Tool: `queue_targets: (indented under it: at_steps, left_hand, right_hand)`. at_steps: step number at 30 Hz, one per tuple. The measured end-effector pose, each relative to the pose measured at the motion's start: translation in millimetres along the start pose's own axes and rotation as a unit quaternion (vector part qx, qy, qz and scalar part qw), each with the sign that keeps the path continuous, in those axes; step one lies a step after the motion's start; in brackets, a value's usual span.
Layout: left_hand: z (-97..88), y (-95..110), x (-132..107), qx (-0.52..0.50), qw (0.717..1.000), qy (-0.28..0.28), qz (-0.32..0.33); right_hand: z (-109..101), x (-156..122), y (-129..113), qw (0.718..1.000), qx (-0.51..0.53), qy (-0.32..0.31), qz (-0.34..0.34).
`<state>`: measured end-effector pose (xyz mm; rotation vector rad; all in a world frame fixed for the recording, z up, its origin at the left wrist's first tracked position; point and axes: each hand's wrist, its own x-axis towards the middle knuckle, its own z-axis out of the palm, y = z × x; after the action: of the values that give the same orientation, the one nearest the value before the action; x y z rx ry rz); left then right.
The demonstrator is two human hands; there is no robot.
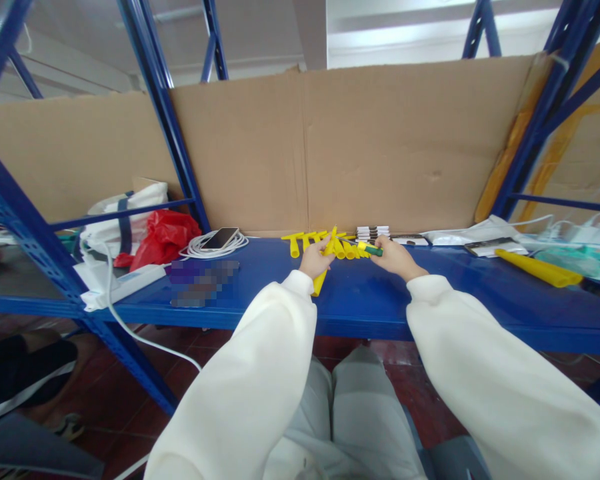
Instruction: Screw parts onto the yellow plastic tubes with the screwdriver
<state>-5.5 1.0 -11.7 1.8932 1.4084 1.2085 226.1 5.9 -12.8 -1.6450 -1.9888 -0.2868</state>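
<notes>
Left grip (316,259) and right grip (391,257) above a blue bench (266,267), both sleeves pale. The left grip is closed around a yellow tapered piece (320,284), which stands aslant, its upper end rising past the fingers and its lower end protruding below them. The right grip clasps the green and yellow handle of a screwdriver (370,249), whose shaft points leftward at the piece in the left grip; whether the tip touches it cannot be told at this scale. Just beyond and between the two grips lies a row of similar yellow pieces (294,247), partly hidden by the left grip. Behind the right grip stands a small stack of white and black items (373,233), near the cardboard panel (380,147) that backs the bench. Well to the left of the left grip, a phone (222,238) rests on a coiled white cable (193,250); farther left are a red bag (163,237), a white bag (143,200) and a white power strip (130,283). A pixelated patch nearer the front edge obscures what lies there. Well to the right of the right grip are a white packet (465,233), a flat box (496,247) and another yellow tapered part (540,268), the last lying apart from the row, beside green and clear plastic wrapping (575,259)
</notes>
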Motion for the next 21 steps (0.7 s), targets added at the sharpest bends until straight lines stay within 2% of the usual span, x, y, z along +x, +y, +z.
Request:
queue_targets:
  at_steps: [10,16,21]
  left_hand:
    - [2.6,-4.5,2.8,-0.007,1.000,0.007,0.014]
    - [2.4,-5.4,2.9,-0.006,1.000,-0.004,0.020]
    - [2.3,-5.6,3.2,-0.006,1.000,-0.008,0.012]
  right_hand:
    - [-6.7,-3.4,-6.0,1.000,0.001,-0.015,0.010]
    - [-0.9,-0.7,-1.0,1.000,-0.012,0.006,0.001]
    - [0.2,-1.4,-2.2,1.000,-0.020,-0.002,0.013]
